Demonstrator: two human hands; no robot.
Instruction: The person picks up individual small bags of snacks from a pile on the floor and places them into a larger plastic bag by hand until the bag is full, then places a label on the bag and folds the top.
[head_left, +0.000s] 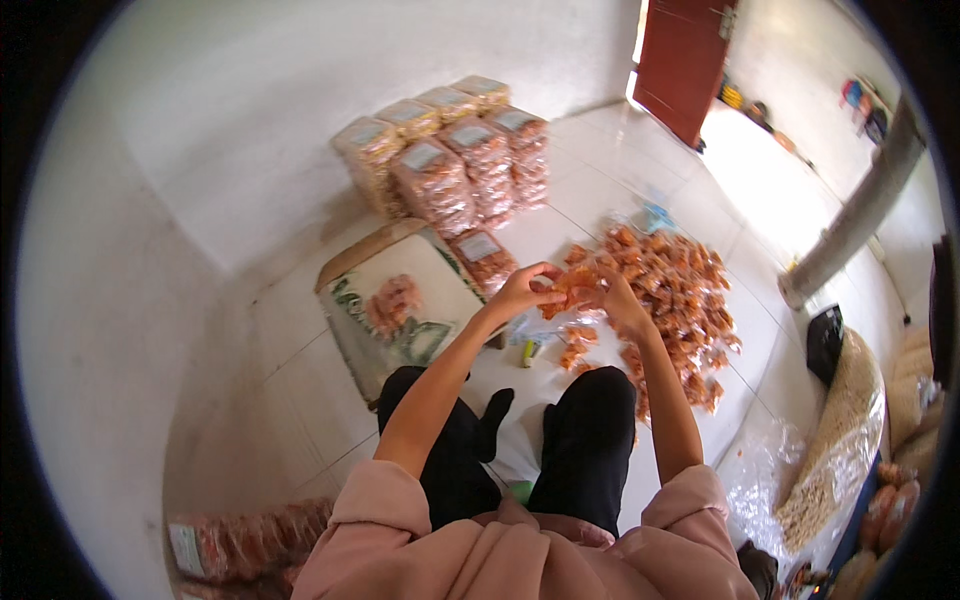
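Observation:
Between my two hands is a small clear packet of orange-brown snacks (574, 286), raised over the tiled floor. My left hand (529, 291) grips its left side with thumb and fingers, while my right hand (616, 301) is at its right side, fingers curled against it. A large heap of similar small packets (675, 300) lies on the floor by my right hand. A few loose packets (576, 349) rest nearer my knees. Next to them is a yellow-green object (529, 354), too small to identify surely.
Stacked packs of bundled snacks (472, 169) stand by the wall. A flower-printed flat box or board (397, 307) lies at my left. More packs (255, 536) are behind it. On the right are a big clear sack of pale pieces (836, 435), a pillar (855, 217) and a red door (682, 67).

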